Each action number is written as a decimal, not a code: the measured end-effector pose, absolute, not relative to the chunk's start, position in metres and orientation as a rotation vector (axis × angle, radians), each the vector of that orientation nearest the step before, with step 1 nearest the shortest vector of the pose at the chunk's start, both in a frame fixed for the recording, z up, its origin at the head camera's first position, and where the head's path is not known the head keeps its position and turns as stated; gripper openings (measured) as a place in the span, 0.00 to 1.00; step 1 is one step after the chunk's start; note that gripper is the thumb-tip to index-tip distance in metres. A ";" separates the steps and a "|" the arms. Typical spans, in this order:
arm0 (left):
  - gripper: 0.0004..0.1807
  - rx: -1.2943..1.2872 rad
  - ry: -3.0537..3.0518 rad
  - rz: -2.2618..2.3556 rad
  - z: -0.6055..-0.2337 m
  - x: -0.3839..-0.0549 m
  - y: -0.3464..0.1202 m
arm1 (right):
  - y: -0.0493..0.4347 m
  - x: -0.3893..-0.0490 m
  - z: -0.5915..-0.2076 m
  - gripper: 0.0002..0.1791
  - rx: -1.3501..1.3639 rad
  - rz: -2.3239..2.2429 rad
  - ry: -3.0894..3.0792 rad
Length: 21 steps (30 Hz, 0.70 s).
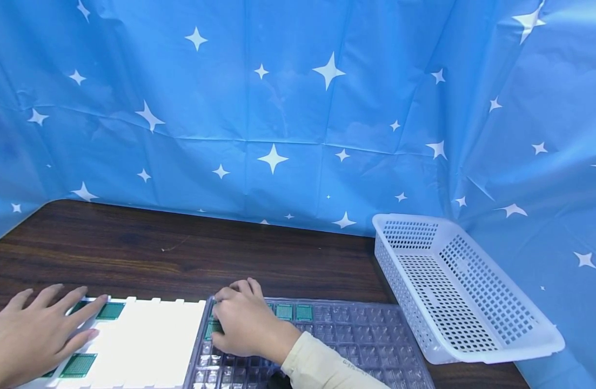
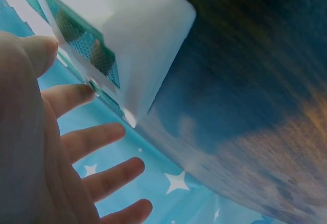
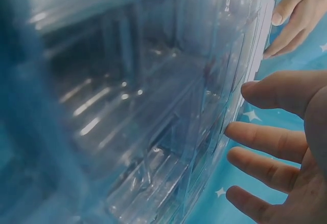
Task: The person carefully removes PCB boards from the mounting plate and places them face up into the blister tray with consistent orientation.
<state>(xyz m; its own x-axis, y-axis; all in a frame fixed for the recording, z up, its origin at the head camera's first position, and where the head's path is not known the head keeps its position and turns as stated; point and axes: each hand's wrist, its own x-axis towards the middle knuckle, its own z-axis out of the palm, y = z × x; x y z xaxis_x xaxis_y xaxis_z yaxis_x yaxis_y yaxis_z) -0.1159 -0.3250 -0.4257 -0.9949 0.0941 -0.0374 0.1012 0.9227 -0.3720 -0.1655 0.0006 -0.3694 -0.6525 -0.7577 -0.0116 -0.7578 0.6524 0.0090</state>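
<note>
My left hand (image 1: pixel 40 329) lies spread over the left side of a white tray (image 1: pixel 152 340), its fingers straight around a green circuit board (image 1: pixel 111 310) near the far edge. Another green board (image 1: pixel 79 366) sits closer to me on that tray, beside the thumb. My right hand (image 1: pixel 249 322) is over the far left corner of a clear plastic tray (image 1: pixel 370 335) divided into small cells. Small green boards (image 1: pixel 305 312) fill several cells of its far row, and one board (image 1: pixel 212 328) shows by the right thumb. In the right wrist view the right fingers (image 3: pixel 265 137) are extended and apart, with nothing seen between them.
A white perforated basket (image 1: pixel 426 302) stands at the right, close against the clear tray. Behind the dark wooden table (image 1: pixel 181 248) hangs a blue curtain (image 1: pixel 298 108) with white stars. The two trays lie side by side along the near edge.
</note>
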 end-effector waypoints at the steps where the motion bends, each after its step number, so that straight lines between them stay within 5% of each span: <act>1: 0.42 0.156 3.064 -0.596 -0.425 -0.116 -0.325 | 0.001 -0.166 -0.369 0.19 -1.307 0.018 2.848; 9: 0.37 0.165 3.078 -0.592 -0.426 -0.114 -0.324 | 0.000 -0.166 -0.370 0.06 -1.324 0.035 2.847; 14: 0.37 0.183 3.104 -0.608 -0.427 -0.113 -0.325 | -0.003 -0.166 -0.370 0.21 -1.326 0.049 2.860; 21: 0.37 0.183 3.111 -0.590 -0.426 -0.114 -0.325 | -0.011 -0.163 -0.368 0.22 -1.330 0.060 2.857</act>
<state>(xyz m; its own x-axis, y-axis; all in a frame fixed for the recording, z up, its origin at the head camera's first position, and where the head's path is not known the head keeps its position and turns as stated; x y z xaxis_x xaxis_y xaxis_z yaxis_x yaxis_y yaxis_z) -0.1141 -0.3249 -0.4265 -0.9929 0.1189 0.0085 0.1075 0.9243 -0.3663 -0.1633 -0.0106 -0.3684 -0.6439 -0.7651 -0.0070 -0.7647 0.6432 0.0385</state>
